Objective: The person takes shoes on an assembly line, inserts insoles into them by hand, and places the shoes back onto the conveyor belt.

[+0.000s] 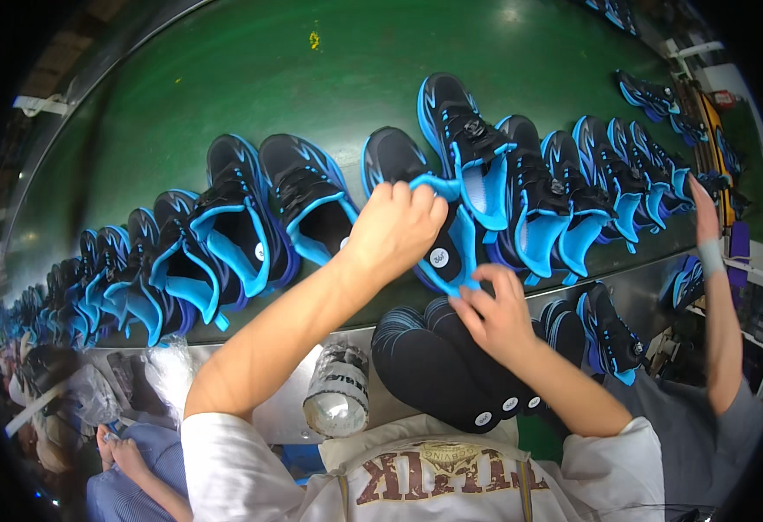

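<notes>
In front of me a black sneaker with blue trim [393,158] lies on the green surface, toe pointing away. My left hand [399,228] is closed over its tongue and laces. At the blue heel, my right hand [505,317] pinches the collar edge near the pull tab. A black insole [439,258] with a round white sticker shows inside the opening. Part of the shoe is hidden under my left fingers. Just below my right hand, a stack of black insoles [425,370] rests against my front.
Rows of similar sneakers [307,191] line the green table [312,96] on both sides. A clear cylinder with a printed band [338,391] stands on the metal ledge. Another person's arm [716,287] reaches in at right; a person's hands [125,454] show at lower left.
</notes>
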The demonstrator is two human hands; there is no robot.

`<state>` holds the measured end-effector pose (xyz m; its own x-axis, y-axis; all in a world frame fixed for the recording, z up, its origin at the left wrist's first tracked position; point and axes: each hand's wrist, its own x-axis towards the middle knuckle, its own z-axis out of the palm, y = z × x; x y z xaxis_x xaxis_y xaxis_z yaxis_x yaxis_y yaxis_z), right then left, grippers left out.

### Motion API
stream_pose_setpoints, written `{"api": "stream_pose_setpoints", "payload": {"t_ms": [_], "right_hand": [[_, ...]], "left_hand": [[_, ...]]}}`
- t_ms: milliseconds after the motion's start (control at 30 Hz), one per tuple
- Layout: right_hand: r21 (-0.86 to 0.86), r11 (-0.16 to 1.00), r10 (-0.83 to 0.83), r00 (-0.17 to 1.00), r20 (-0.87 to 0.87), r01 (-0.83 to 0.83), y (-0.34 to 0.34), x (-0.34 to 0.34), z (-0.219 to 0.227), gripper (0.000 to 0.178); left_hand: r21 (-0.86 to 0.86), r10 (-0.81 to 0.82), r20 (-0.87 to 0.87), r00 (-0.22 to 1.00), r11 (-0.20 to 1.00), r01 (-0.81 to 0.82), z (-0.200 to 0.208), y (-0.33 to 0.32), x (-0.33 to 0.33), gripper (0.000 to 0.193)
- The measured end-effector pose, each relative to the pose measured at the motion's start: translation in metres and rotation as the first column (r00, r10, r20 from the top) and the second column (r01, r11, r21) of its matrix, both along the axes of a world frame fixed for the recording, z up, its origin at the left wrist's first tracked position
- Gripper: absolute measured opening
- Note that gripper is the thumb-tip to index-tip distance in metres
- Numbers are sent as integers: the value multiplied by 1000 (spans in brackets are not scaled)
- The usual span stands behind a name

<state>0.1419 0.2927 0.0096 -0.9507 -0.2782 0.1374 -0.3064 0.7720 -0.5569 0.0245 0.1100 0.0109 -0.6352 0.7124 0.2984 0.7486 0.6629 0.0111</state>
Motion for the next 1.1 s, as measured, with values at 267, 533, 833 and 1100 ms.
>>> {"api": "stream_pose_setpoints", "payload": {"t_ms": [267,533,833,1100], "right_hand": [[-229,973,36,997,67,-19,-2,-15,5,24],[289,727,-671,733,109,623,79,-56,-5,61],[300,817,-437,868,-235,492,178,-103,-5,40],[177,981,-121,972,200,85,58,117,27,52]], "left_hand": [[359,98,544,834,870,-337,19,-14,8,6],[636,-528,757,386,457,-622,73,6,-1,15],[263,233,588,775,851,-456,69,66,-33,33],[-62,222,414,883,974,-216,29,72,-77,41]]}}
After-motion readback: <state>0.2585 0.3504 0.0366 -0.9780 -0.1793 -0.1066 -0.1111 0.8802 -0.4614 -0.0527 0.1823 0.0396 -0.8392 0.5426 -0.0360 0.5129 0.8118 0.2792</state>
